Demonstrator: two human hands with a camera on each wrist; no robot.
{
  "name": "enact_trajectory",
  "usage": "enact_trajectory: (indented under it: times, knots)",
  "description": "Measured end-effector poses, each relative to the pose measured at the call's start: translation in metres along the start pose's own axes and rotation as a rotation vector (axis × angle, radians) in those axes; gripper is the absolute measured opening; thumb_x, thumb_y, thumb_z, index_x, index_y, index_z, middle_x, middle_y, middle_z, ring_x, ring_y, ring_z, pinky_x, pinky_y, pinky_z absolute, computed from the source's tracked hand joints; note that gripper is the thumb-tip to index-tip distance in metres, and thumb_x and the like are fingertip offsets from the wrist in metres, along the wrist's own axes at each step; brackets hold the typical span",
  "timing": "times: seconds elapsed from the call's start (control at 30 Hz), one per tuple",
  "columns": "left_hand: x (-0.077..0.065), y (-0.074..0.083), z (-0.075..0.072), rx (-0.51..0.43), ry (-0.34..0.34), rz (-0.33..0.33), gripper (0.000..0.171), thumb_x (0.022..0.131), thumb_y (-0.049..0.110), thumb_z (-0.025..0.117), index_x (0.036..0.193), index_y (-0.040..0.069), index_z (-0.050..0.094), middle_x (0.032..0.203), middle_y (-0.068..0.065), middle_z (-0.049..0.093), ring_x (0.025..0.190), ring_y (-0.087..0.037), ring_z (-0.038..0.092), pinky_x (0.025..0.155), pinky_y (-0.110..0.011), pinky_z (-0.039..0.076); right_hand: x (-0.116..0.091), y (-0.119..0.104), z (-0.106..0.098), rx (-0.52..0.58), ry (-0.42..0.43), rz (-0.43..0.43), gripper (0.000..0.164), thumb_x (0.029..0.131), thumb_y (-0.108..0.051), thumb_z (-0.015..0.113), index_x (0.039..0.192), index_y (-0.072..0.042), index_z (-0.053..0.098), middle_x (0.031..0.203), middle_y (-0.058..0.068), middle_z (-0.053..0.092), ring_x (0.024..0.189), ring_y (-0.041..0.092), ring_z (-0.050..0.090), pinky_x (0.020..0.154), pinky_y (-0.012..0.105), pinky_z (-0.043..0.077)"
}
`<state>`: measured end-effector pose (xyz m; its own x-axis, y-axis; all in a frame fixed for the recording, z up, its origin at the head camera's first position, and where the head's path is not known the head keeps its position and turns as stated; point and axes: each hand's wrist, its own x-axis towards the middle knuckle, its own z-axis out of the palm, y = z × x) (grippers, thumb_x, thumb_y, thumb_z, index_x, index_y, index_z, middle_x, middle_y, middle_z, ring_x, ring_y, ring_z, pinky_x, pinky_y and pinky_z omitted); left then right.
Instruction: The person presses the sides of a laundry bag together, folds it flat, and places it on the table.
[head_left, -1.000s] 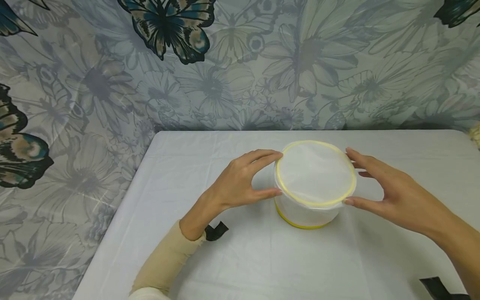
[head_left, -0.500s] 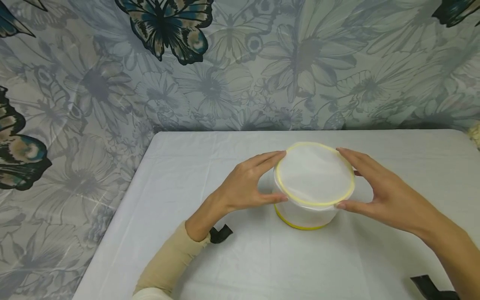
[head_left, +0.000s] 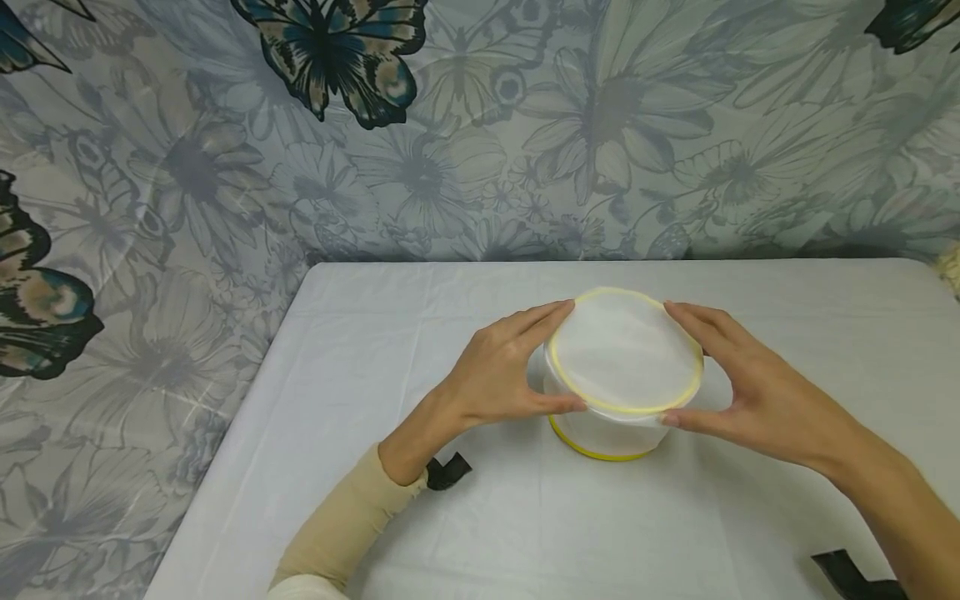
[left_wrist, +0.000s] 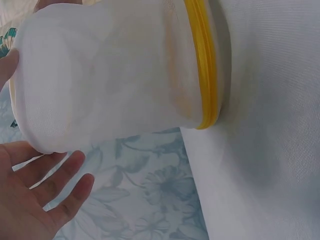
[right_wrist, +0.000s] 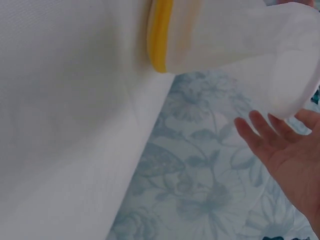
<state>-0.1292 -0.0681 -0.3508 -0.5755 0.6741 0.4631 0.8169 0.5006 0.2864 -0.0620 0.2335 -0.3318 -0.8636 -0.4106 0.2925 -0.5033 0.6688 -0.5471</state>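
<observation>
A white mesh laundry bag (head_left: 626, 354), round and drum-shaped, stands upright on the white-covered table. Yellow trim rings its top, and a yellow zipper band (left_wrist: 202, 65) circles its base at the cloth. My left hand (head_left: 498, 367) holds the top rim on the left, its thumb at the front and index fingertip at the back. Opposite, my right hand (head_left: 757, 392) holds the rim the same way. In the left wrist view the lower fingers (left_wrist: 60, 182) spread loosely beside the mesh; the right wrist view shows similarly spread fingers (right_wrist: 272, 132).
White cloth (head_left: 420, 333) covers the table, whose far edge meets a wall hanging (head_left: 465, 167) with flowers and butterflies. Black straps (head_left: 448, 472) stick out at both wrists. Something yellowish (head_left: 951, 271) shows at the far right edge.
Both hands have moved inward along the rim, the right one leftward and the left one rightward, onto the bag. The bag's top has narrowed slightly; its base has stayed put.
</observation>
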Motion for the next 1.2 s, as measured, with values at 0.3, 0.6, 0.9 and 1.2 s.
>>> enact_trajectory:
  times: [0.3, 0.6, 0.9, 1.2]
  knots:
    - [-0.004, -0.003, 0.002, -0.048, 0.021, -0.037, 0.102, 0.071, 0.064, 0.080, 0.149, 0.007, 0.046, 0.144, -0.003, 0.051, 0.128, -0.011, 0.052, 0.102, -0.023, 0.045, -0.003, 0.003, -0.001, -0.012, 0.008, -0.004, 0.113, 0.066, -0.019, 0.094, 0.158, -0.026, 0.029, 0.146, -0.006, 0.045, 0.116, -0.007, 0.047, 0.094, 0.000, 0.027]
    - [-0.010, -0.004, 0.006, -0.120, -0.061, -0.048, 0.098, 0.077, 0.057, 0.079, 0.153, 0.008, 0.039, 0.153, -0.002, 0.043, 0.139, -0.011, 0.041, 0.111, -0.023, 0.035, -0.002, 0.009, 0.008, -0.023, -0.019, 0.050, 0.113, 0.066, -0.031, 0.094, 0.158, -0.028, 0.028, 0.148, 0.001, 0.042, 0.127, 0.024, 0.047, 0.103, 0.035, 0.043]
    - [-0.011, -0.002, 0.015, -0.142, -0.133, -0.069, 0.104, 0.076, 0.057, 0.080, 0.154, 0.007, 0.035, 0.159, -0.001, 0.034, 0.144, -0.009, 0.031, 0.113, -0.024, 0.032, 0.000, 0.013, 0.017, -0.055, -0.058, 0.004, 0.119, 0.066, -0.036, 0.093, 0.160, -0.024, 0.023, 0.160, 0.002, 0.030, 0.143, 0.021, 0.033, 0.106, 0.007, 0.022]
    - [-0.009, -0.001, 0.022, -0.150, -0.218, -0.099, 0.108, 0.076, 0.062, 0.078, 0.156, 0.008, 0.029, 0.163, -0.001, 0.025, 0.147, -0.010, 0.025, 0.114, -0.026, 0.030, 0.002, 0.018, 0.025, -0.002, -0.123, 0.036, 0.122, 0.068, -0.044, 0.090, 0.161, -0.019, 0.015, 0.157, 0.018, 0.031, 0.136, 0.044, 0.038, 0.099, 0.064, 0.041]
